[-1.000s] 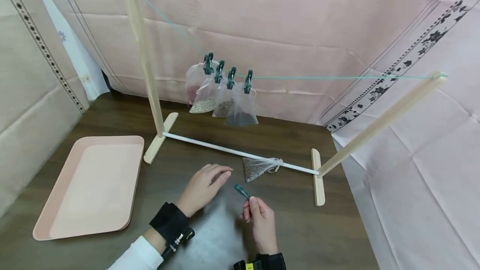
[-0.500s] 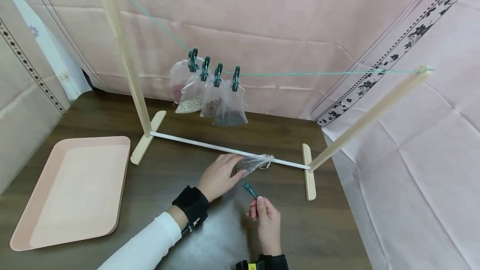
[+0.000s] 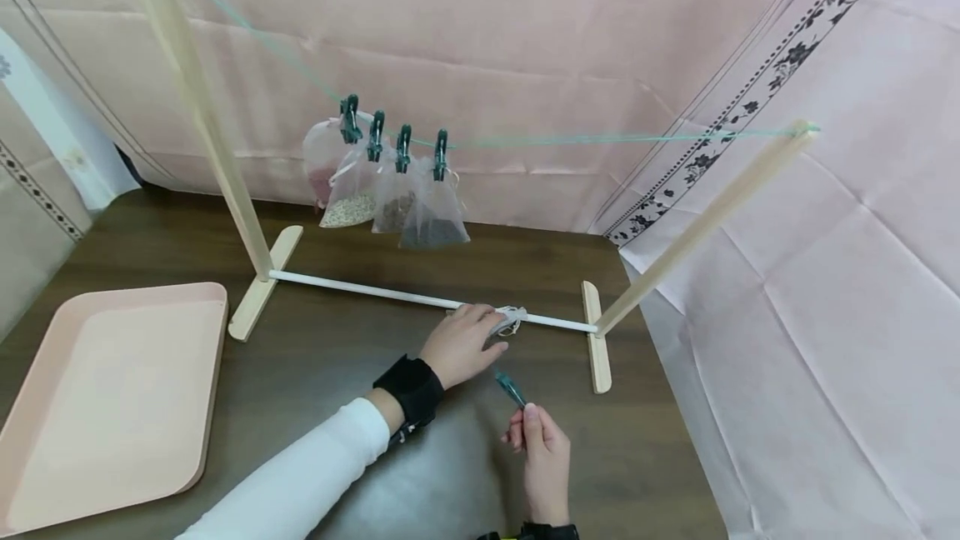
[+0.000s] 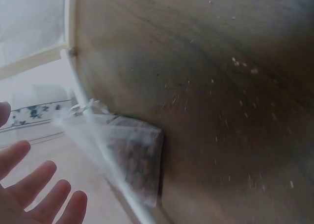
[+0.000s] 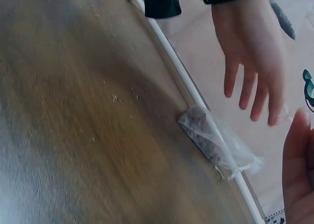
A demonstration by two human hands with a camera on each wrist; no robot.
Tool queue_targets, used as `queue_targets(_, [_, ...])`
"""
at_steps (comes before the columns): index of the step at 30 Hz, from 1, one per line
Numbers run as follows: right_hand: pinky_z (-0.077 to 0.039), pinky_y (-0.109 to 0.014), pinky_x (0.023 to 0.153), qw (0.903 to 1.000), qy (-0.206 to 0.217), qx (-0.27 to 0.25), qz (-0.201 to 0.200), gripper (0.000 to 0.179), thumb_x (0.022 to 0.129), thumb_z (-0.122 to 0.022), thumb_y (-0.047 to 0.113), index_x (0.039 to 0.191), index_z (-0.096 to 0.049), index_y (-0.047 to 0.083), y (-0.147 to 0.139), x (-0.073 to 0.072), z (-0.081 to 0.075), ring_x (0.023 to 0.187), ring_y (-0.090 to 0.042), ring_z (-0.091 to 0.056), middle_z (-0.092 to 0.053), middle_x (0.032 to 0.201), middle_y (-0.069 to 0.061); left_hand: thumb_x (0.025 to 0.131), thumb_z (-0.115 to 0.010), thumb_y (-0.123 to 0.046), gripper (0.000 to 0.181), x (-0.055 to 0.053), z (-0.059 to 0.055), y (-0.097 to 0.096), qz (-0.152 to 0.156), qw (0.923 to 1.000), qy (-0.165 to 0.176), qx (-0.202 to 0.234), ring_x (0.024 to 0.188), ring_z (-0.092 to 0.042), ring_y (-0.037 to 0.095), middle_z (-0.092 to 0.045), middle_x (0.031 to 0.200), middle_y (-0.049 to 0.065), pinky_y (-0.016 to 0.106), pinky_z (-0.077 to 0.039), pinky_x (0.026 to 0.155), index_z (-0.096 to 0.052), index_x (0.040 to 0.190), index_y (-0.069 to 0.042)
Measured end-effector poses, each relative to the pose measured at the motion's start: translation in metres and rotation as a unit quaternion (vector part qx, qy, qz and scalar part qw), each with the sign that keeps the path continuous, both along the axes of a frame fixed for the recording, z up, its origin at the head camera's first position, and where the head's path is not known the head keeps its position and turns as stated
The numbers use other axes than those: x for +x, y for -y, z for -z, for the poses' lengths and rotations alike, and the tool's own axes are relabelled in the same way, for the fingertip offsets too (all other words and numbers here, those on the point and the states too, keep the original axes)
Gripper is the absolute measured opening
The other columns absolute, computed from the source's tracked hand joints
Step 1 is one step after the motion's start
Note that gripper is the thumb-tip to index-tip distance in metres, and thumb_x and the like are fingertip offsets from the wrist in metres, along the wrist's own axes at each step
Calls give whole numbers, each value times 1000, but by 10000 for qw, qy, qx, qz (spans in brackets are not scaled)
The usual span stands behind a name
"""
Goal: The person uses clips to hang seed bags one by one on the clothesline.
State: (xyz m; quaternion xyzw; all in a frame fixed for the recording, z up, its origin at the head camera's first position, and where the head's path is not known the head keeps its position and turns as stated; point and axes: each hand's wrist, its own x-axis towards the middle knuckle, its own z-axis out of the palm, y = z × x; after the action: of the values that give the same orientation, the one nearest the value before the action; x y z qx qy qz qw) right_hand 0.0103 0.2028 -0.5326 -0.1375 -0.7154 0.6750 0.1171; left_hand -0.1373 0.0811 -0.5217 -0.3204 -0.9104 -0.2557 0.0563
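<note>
My left hand reaches over a small mesh drawstring bag with brown contents. Its fingers are spread and the palm is bare in the left wrist view, apart from the bag. That bag lies on the table with its gathered neck across a white rod; in the head view my hand covers most of it. Lower right, my right hand pinches a dark green clothespin between thumb and fingers, its free end pointing up and away from me. Several filled mesh bags hang from a green cord by matching clothespins.
Two wooden posts with flat feet hold the cord, and the rod joins them low down. Pale pink trays, stacked, lie at the left. Small crumbs dot the brown table. Pink cloth hangs behind.
My left hand has moved right and forward until it is over the bag on the rod. The right hand keeps its pinch on the clothespin. The head view has shifted to the right.
</note>
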Motion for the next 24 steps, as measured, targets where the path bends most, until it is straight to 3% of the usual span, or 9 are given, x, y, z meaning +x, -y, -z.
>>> queue_targets(7, [-48,-35,58,9997,-162,-12,165,35,96,-40,19,78,-52,-8,-8,7,1,56,-26,-52,-44,54,-7,86,-54,-42,50,-8,12,-24,-119,9983,280,-499,118,-41,22,-47,128,5,41,-38,92,-47,130,-19])
queue_targets(13, [-49,-36,58,9996,-204,-60,174,37,95,-42,24,78,-52,-7,-11,6,3,55,-28,-51,-44,54,-5,86,-55,-38,51,-18,19,-35,-266,9969,530,-527,117,-42,24,-48,127,6,41,-38,91,-44,132,-18])
queue_targets(21, [-49,-32,59,9991,-293,-75,303,36,96,-41,24,78,-52,-5,-19,9,6,56,-20,-52,-43,54,-4,84,-60,-33,49,-20,31,-43,-582,9962,383,-514,109,-46,23,-54,118,3,41,-41,85,-47,129,-18])
queue_targets(24, [-49,-31,58,9989,-367,54,289,35,96,-41,25,78,-53,-2,-21,10,9,56,-18,-53,-44,54,-2,83,-61,-32,47,-21,37,-47,-713,9959,174,-535,107,-46,23,-54,115,3,41,-42,80,-50,126,-19])
